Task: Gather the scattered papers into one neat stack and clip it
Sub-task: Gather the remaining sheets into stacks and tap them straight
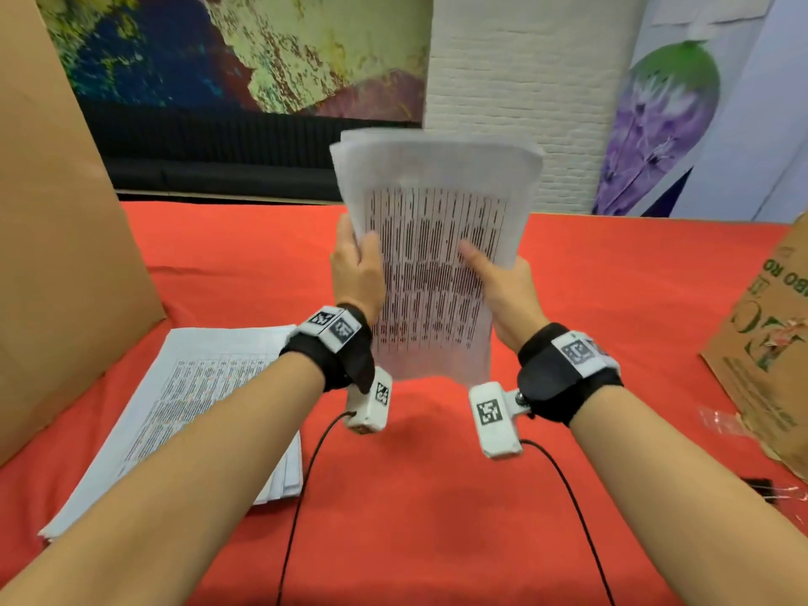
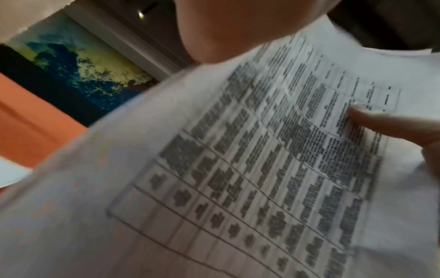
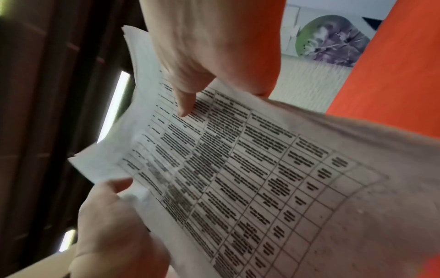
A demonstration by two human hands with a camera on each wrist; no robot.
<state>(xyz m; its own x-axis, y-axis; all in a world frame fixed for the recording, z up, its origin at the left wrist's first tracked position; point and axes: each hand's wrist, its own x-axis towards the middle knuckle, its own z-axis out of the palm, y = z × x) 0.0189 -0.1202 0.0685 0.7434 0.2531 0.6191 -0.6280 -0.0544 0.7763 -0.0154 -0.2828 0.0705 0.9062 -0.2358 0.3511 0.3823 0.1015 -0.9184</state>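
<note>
A sheaf of printed papers (image 1: 433, 255) stands upright over the middle of the red table (image 1: 612, 299), its top edge curling forward. My left hand (image 1: 358, 251) grips its left edge with the thumb on the front sheet. My right hand (image 1: 485, 264) grips the right edge, thumb pressed on the print. In the left wrist view the papers (image 2: 238, 169) fill the frame. The right wrist view shows the sheaf (image 3: 238, 169) with the left hand (image 3: 114, 225) on its far edge. A second stack of papers (image 1: 210, 408) lies flat at the near left. A small black object (image 1: 758, 487), perhaps a clip, lies at the right.
A tall cardboard sheet (image 1: 57, 255) stands at the left edge. A printed brown cardboard box (image 1: 769, 343) sits at the right, with a bit of clear plastic (image 1: 721, 422) beside it. Black cables (image 1: 577, 496) trail from the wrist cameras across the near table.
</note>
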